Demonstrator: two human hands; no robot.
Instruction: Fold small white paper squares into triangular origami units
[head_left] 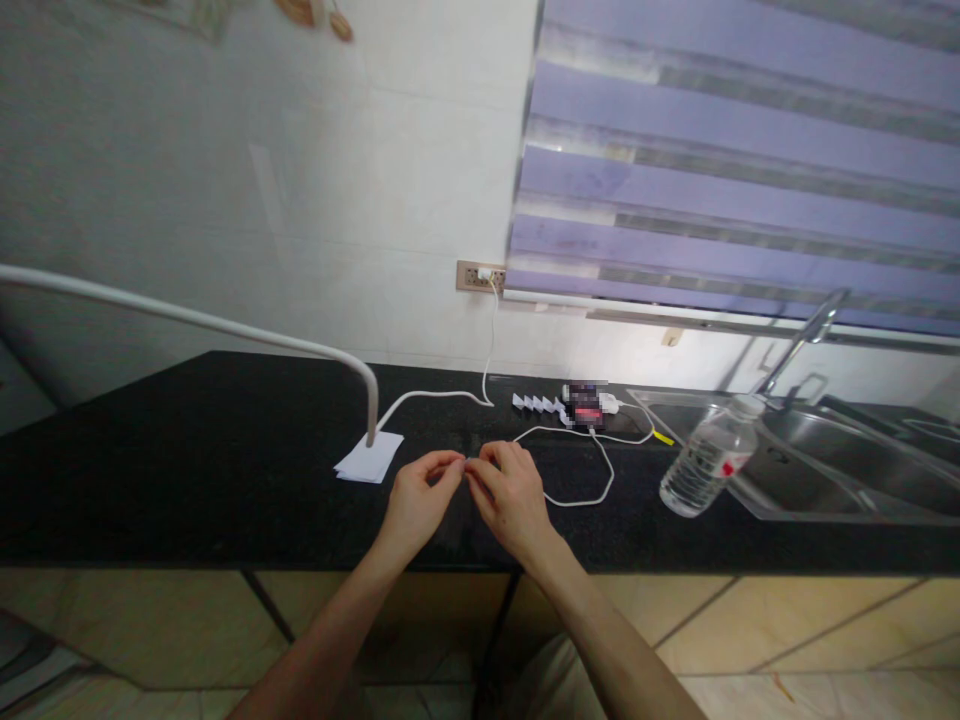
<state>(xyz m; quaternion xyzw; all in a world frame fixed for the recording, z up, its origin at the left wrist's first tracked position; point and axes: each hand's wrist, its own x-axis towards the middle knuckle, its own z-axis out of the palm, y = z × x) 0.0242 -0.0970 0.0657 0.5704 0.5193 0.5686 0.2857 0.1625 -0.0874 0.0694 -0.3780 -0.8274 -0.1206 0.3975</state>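
Note:
Above the front half of the black countertop, my left hand (424, 495) and my right hand (514, 490) meet fingertip to fingertip. Both are closed in a pinch. Only a tiny pale speck shows between the fingertips; what it is stays hidden. A small stack of white paper sheets (371, 460) lies left of my left hand. Beyond my right hand, several small folded white paper pieces (536, 403) stand in a row beside a phone-like dark device (585, 405), partly blurred out.
A white bent rod (225, 325) comes down onto the paper stack. White cables (577, 503) run across the black countertop (187, 470), one up to a wall socket (480, 276). At right stand a clear water bottle (709, 460) and a steel sink (802, 475) with a faucet (806, 335).

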